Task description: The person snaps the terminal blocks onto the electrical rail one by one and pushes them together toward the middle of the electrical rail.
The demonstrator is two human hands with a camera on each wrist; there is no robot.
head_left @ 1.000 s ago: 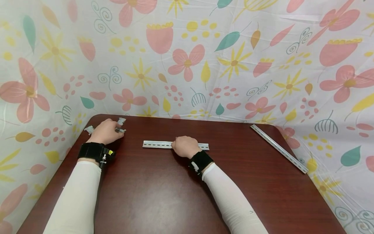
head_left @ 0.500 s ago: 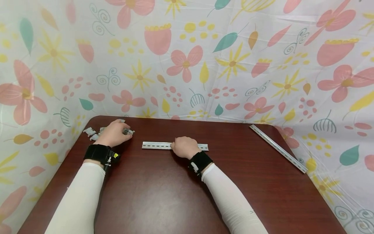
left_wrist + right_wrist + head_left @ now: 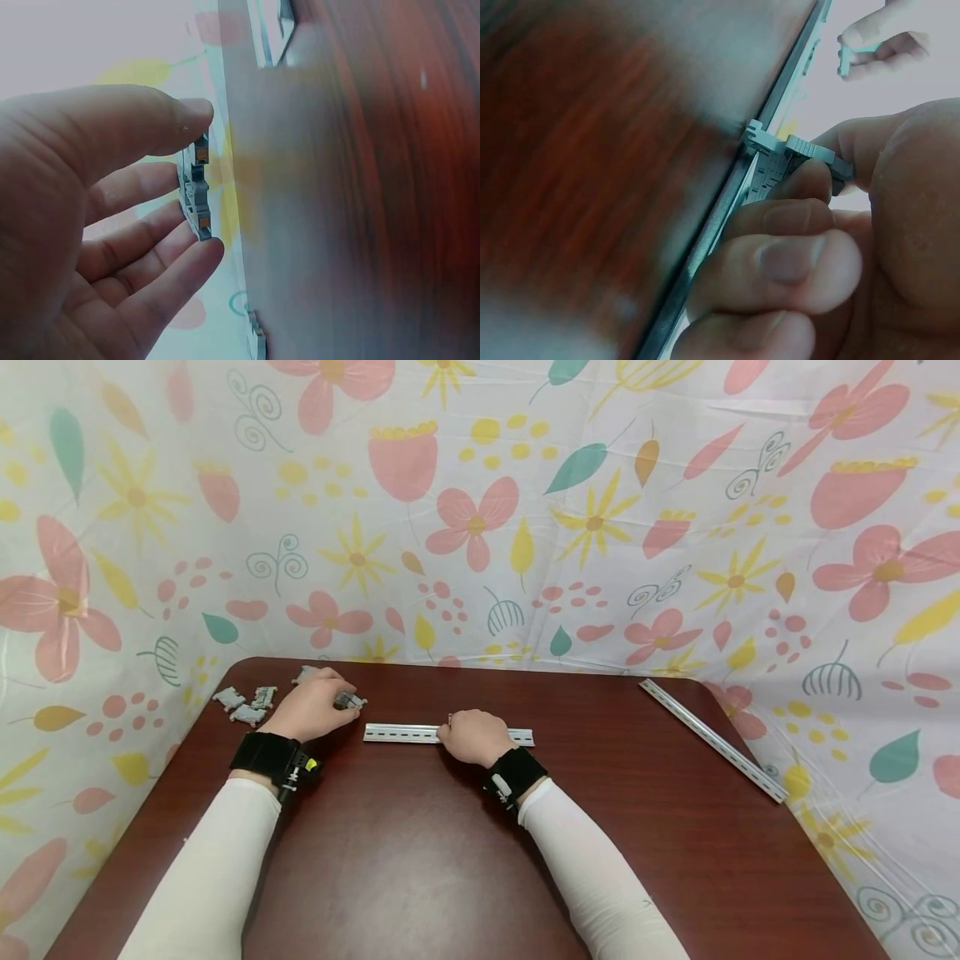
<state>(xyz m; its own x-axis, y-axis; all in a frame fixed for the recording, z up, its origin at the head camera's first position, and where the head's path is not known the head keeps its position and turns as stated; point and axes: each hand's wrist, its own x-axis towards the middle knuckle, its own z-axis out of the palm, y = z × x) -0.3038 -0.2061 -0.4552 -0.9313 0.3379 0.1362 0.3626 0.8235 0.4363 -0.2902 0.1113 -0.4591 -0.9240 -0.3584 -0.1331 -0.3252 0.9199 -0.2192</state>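
Observation:
My left hand (image 3: 309,706) pinches a grey terminal block (image 3: 196,191) with orange spots between thumb and fingertips, raised over the table at the left. In the head view that block lies just left of a short slotted DIN rail (image 3: 401,733). My right hand (image 3: 476,737) covers the middle of this rail. The right wrist view shows its curled fingers and thumb gripping another grey terminal block (image 3: 769,154), which sits at the rail's edge. Most of that block's lower part is hidden by the fingers.
Several grey terminal blocks (image 3: 247,715) lie at the table's back left, one of them (image 3: 303,674) partly behind my left hand. A longer DIN rail (image 3: 712,739) lies slanted along the right edge of the brown table (image 3: 390,860). A flowered curtain (image 3: 480,602) hangs behind.
My left hand has moved right, away from the loose blocks, carrying one terminal block toward the short rail. Blocks it covered now show. The right hand has stayed in place on the rail.

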